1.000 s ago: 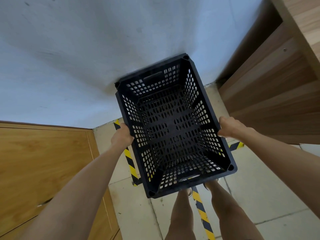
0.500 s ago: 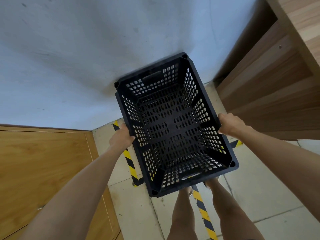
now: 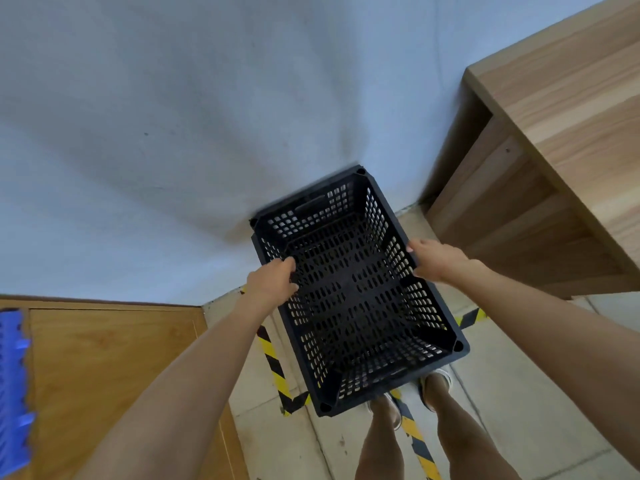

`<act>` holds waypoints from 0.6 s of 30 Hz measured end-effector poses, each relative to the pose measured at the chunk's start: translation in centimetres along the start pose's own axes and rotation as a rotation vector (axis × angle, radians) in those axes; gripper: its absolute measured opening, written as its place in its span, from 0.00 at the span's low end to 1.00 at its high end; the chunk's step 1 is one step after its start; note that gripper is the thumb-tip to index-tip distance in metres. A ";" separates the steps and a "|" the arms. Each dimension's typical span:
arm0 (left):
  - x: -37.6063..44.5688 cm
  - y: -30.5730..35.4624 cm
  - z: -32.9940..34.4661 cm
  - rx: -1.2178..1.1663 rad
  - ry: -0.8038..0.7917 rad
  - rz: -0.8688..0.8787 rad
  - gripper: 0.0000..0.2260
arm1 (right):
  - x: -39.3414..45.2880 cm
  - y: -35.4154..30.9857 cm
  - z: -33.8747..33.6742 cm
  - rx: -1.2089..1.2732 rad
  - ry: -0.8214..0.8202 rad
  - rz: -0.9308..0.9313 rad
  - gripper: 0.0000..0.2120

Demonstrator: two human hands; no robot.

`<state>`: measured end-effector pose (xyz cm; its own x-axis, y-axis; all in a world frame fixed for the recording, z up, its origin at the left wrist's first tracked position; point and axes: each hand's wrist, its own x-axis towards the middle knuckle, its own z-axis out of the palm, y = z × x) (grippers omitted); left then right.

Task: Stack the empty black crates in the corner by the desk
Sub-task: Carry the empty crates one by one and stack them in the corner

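Left hand (image 3: 272, 280): your fingers curl over the crate's (image 3: 353, 289) left long rim, at about 9 o'clock on it. Keep that grip closed till the base sits flat.

Crate: black, empty, open side up. It hangs between your two hands, its far short end close to the wall (image 3: 173, 133), its near end over your feet. Whether it rests on the floor (image 3: 519, 393) or on another crate under it cannot be told from this view; none shows beneath.

Right hand (image 3: 434, 259): it holds the right long rim at about 3 o'clock, thumb on the rim's top; the fingers wrap to the outer side, out of sight.

Tape (image 3: 273, 362): the yellow-black line runs on the floor under the crate's near left corner. Use it as a rough squaring guide.

Worktop (image 3: 571, 133): the wooden desk stands at 2 o'clock from the crate, and the corner lies between its side and the wall.

Step in hand, as I judge it: lowering the crate into the corner.

How to do it well: keep both rims level, ease the far end toward 12 o'clock till it nears the wall, then shift toward 2 o'clock to close on the desk.

Risk: a skewed set-down would make later crates seat badly. Let go only once it stops rocking.
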<state>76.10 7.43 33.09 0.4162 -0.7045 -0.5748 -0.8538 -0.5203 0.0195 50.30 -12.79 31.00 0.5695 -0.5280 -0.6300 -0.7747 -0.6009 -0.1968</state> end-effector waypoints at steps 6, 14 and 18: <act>-2.0 3.9 -5.5 0.091 0.117 0.181 0.18 | -4.7 -0.5 -5.4 0.071 0.030 -0.067 0.24; -4.6 13.3 -14.6 0.151 0.215 0.452 0.19 | -12.8 2.4 -10.2 0.112 0.149 0.041 0.22; -6.3 18.4 -17.3 0.234 0.246 0.554 0.18 | -17.3 5.3 -10.4 0.140 0.194 0.096 0.21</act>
<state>63.21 -6.03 51.25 -0.0696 -0.9429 -0.3257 -0.9966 0.0514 0.0641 39.20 -13.10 48.65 0.5227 -0.6921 -0.4978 -0.8508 -0.4603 -0.2535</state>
